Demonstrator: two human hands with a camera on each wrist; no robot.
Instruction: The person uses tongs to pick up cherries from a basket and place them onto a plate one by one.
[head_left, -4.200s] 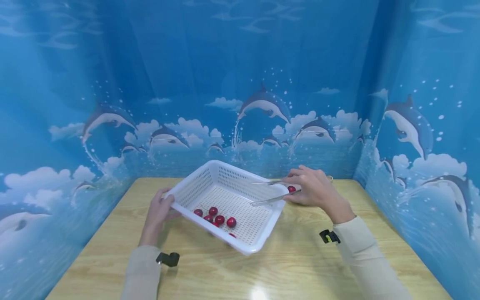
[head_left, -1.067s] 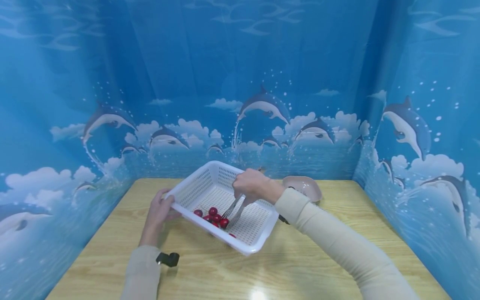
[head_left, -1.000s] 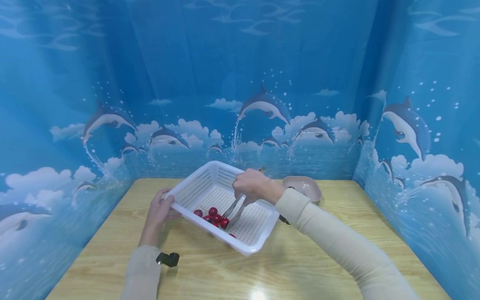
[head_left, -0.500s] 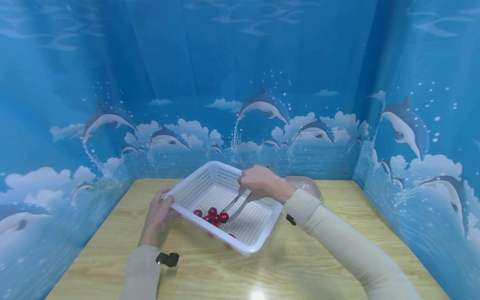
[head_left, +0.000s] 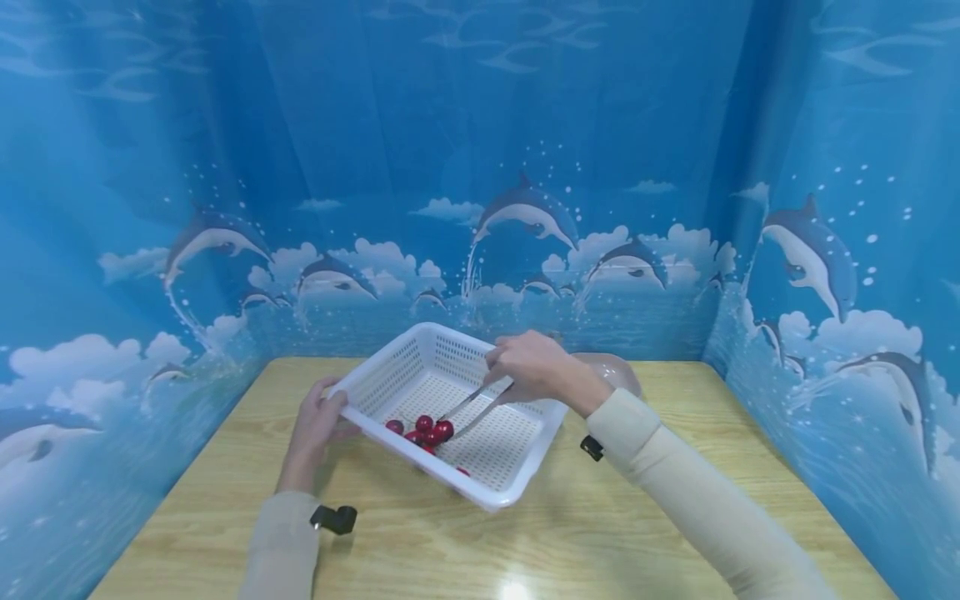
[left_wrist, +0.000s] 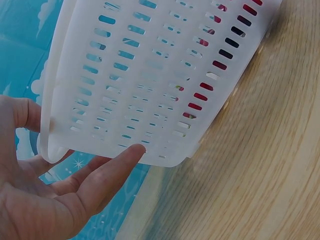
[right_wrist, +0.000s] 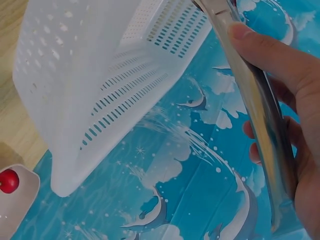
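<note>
My left hand (head_left: pixel 311 425) grips the left corner of a white perforated plastic basket (head_left: pixel 487 458), which tilts toward me. In the left wrist view its fingers (left_wrist: pixel 112 177) lie against the outer wall. Several red cherries (head_left: pixel 424 423) are bunched along the basket's lower near side. My right hand (head_left: pixel 540 367) holds metal tongs (head_left: pixel 483 412) reaching into the basket. Their tips are at the cherry (head_left: pixel 444 430) on the right of the bunch; whether they pinch it firmly I cannot tell. The right wrist view shows the tongs' handle (right_wrist: pixel 252 100) between thumb and fingers, tips cut off.
Behind my right wrist stands a pale pink bowl (head_left: pixel 621 371), partly hidden. In the right wrist view a cherry (right_wrist: pixel 8 181) is in that bowl (right_wrist: pixel 25 200). The wooden table (head_left: pixel 420 550) meets blue dolphin-print curtains (head_left: pixel 480 275) at the back and sides.
My right hand moved left from over the bowl, bringing the tongs down into the basket. Lately it drew slightly right; the outermost cherry shifted up and left. My left hand stayed put.
</note>
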